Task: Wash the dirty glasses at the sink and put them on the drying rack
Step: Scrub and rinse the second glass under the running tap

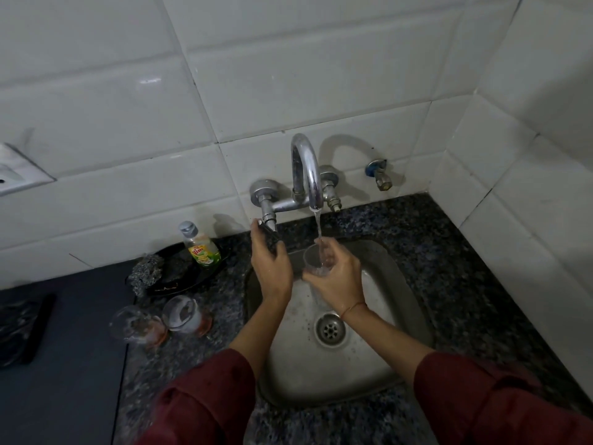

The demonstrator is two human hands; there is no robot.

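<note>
maroon sleeves (205,403), granite counter (449,268), white tiles (288,75)

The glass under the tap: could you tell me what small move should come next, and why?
Probably tilt and swirl the glass in the right hand to rinse it: the stream already runs into it, and the left hand is on the tap handle.

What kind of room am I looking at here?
Most likely a home kitchen: a small steel sink set in a granite counter, a wall tap on white tiles, and a dish soap bottle.
</note>
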